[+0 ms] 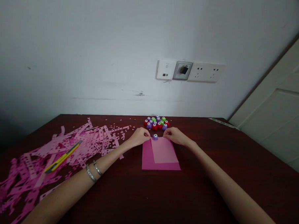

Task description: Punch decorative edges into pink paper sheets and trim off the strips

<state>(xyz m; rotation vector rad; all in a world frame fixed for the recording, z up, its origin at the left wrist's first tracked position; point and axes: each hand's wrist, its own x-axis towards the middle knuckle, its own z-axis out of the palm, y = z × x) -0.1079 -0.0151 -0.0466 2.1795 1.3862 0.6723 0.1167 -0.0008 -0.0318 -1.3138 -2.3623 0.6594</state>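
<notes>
A light pink sheet of paper (164,152) overlaps a larger magenta sheet (147,161) on the dark table. My left hand (140,136) pinches the light sheet near its far left corner. At the far right corner, the fingers of my right hand (173,135) are closed on the same sheet. Between the two hands, at the sheet's far edge, sits a small purple craft punch (155,137) with a white and black top. Whether the paper reaches into its slot is too small to tell.
Behind my hands stands a cluster of red, green and purple craft punches (154,126). Pink punched paper strips (88,145) spread over the table's left side, with a yellow utility knife (63,157) on top. Wall sockets (205,72) are above. A thin strip (223,123) lies far right.
</notes>
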